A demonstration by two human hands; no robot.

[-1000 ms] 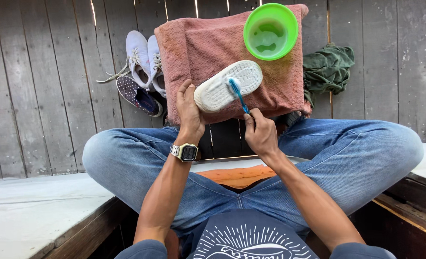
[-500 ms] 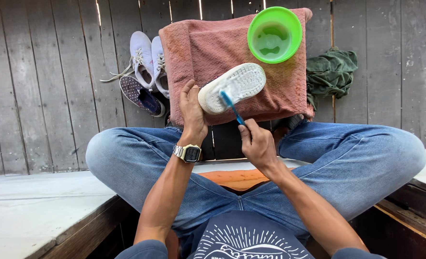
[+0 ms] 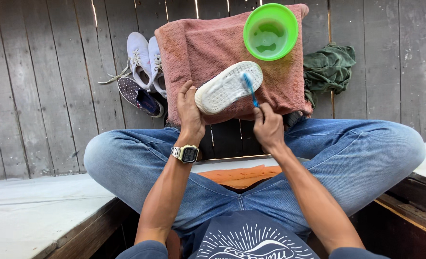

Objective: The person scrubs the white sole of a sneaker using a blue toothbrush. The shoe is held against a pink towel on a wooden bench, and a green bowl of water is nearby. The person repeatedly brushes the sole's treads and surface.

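My left hand (image 3: 190,112) is curled round the heel end of a white sneaker (image 3: 229,87), gripping it sole-up over the pink towel (image 3: 208,45) spread on the wooden plank floor (image 3: 45,96) in front of my crossed legs. My right hand (image 3: 267,127) is closed on the handle of a blue toothbrush (image 3: 250,88), fingers wrapped tight, and the brush head rests against the sole near the toe end. A green plastic bowl (image 3: 270,31) sits on the far right part of the towel, just beyond the sneaker's toe. To the left of the towel lies a pair of pale lace-up sneakers (image 3: 143,60), touching a dark dotted shoe (image 3: 138,96). A crumpled green cloth (image 3: 328,67) lies on the planks at the towel's right edge.
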